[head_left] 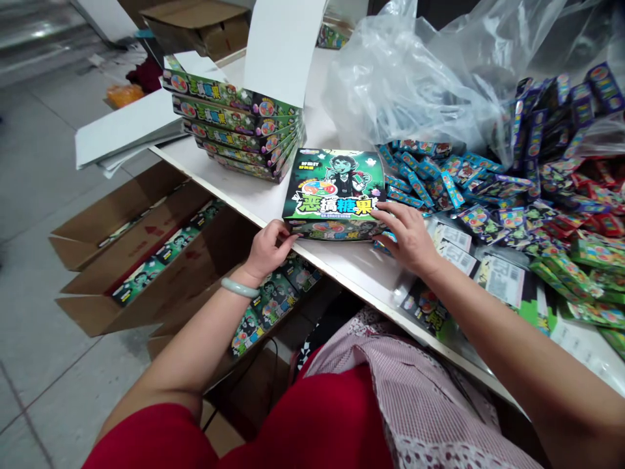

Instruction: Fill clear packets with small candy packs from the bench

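A green printed candy box (336, 190) with a cartoon figure on its lid lies closed at the near edge of the white table (342, 260). My left hand (266, 249) curls round its front left corner, a pale green bangle on the wrist. My right hand (407, 236) rests spread on the box's front right corner, fingertips on the lid. Just right of the box lie several small blue, green and red candy packets (512, 195) in a heap.
A stack of closed green boxes (234, 124) stands behind on the table. Crumpled clear plastic bags (415, 71) lie at the back. Flat printed box blanks (488, 280) lie under my right forearm. Open cardboard cartons (146, 254) holding green boxes sit on the floor at left.
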{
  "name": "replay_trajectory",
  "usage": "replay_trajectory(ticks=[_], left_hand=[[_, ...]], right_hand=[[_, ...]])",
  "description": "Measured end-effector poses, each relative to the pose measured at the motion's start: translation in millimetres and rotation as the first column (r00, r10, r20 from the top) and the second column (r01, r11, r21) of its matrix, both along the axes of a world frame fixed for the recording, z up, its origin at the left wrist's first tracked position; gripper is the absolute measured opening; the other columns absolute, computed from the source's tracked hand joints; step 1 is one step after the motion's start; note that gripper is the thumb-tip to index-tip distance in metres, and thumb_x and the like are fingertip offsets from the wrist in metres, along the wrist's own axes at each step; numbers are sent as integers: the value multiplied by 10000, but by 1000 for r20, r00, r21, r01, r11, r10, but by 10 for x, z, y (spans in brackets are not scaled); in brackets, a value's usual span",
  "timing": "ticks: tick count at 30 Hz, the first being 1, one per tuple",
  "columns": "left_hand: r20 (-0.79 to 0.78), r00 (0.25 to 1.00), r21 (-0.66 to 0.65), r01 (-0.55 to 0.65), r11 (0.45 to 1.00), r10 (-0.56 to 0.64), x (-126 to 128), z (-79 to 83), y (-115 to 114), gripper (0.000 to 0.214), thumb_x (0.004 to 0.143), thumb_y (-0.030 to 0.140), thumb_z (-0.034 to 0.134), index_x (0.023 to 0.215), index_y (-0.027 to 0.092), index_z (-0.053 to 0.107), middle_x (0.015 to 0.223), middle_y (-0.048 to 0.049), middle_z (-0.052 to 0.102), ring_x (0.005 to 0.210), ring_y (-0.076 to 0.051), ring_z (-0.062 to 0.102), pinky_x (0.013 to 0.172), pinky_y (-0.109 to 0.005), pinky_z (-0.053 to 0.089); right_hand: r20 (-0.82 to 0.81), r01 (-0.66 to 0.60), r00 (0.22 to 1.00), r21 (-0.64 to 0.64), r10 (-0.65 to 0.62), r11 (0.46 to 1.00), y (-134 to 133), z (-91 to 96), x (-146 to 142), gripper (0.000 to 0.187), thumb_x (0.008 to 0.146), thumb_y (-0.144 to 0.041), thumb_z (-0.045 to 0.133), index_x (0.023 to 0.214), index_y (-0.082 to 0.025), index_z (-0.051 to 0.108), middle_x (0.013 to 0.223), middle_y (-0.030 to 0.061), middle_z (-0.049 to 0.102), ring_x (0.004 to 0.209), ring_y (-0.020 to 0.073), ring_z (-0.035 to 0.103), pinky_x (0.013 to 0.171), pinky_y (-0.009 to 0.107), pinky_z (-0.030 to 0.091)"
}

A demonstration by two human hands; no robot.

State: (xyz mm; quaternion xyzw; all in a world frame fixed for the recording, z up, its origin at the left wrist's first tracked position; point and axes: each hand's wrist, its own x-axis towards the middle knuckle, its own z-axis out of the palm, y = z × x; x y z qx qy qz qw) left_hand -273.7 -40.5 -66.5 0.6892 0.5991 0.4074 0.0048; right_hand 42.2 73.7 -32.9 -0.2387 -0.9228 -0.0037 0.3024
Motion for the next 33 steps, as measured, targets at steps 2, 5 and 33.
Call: replay_trajectory(ticks=[2,5,33], left_hand=[[-1,1000,-8,0,1000,0,-8,-8,3,186,827,317,633,788,205,490,715,14,539,608,-130,528,581,-256,452],[3,1000,-15,-3,1000,3,-16,-28,3,194,819,311,643,787,204,485,712,21,529,598,-123,521,574,-250,445],[251,965,59,-87,994,70,167,98,-49,203,786,261,689,671,196,535,686,10,563,639,-136,536,615,-272,451]], right_hand=[[-42,7,999,-5,-7,1000,-25,-33,-34,482,887,-219,560,1351,-245,435,1302,130,557,1168,288,525,923,446,433],[-125,20,992,-20,-22,1000,-46,-98,-87,460,899,-225,547,1345,-247,436,1290,127,565,1170,267,531,940,432,436],[-27,-13,1000,-52,12,999,-89,38,-200,491,908,-248,543,1386,-252,432,1379,106,522,1340,300,393,1035,528,392]])
